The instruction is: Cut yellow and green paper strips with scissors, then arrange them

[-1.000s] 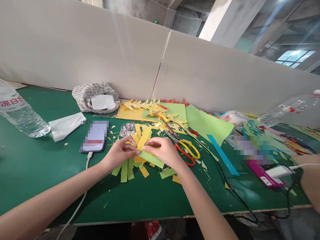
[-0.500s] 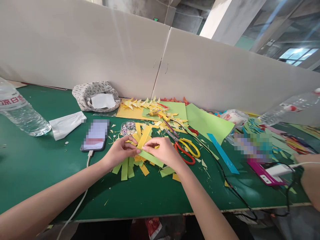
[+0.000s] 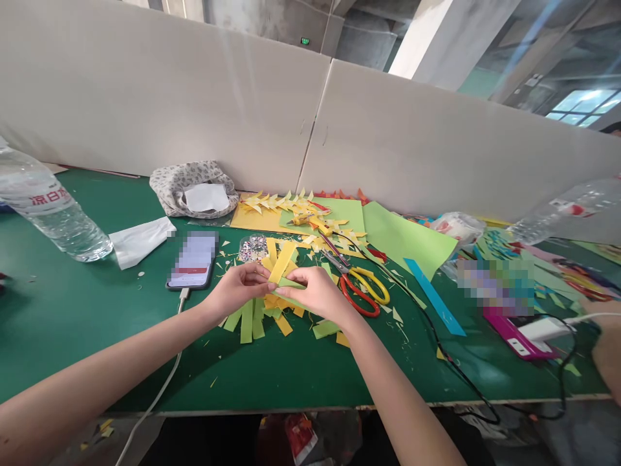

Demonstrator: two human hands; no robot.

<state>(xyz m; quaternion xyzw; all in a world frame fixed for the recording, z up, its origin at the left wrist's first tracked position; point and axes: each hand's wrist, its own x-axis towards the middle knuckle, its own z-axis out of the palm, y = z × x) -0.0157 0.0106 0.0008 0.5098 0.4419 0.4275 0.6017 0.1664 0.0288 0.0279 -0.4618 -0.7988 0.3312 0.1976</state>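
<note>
Paper strips are pinched between both hands over a heap of cut strips. My left hand [image 3: 245, 287] grips the lower end of a yellow strip [image 3: 283, 260] that slants up to the right. My right hand [image 3: 313, 291] has its thumb and fingers closed on a green strip [image 3: 291, 283] crossing the yellow one. Where the strips meet, the fingertips partly hide them. Below lie green strips [image 3: 246, 322] and yellow pieces. Scissors [image 3: 361, 291] with red and yellow handles lie to the right of my right hand.
A yellow glue gun [image 3: 313, 223] sits behind the heap, its black cable running right. To the left are a phone [image 3: 193, 259] on a white cable, a tissue [image 3: 143, 241] and a water bottle [image 3: 58, 207]. At right are a blue strip [image 3: 434, 296], a magenta power strip [image 3: 517, 336] and another person's arm [image 3: 606, 343].
The green strip, earlier angled down to the right below my fingers, now lies flatter and mostly behind my right thumb. My hands are closer together, and the camera view has shifted slightly.
</note>
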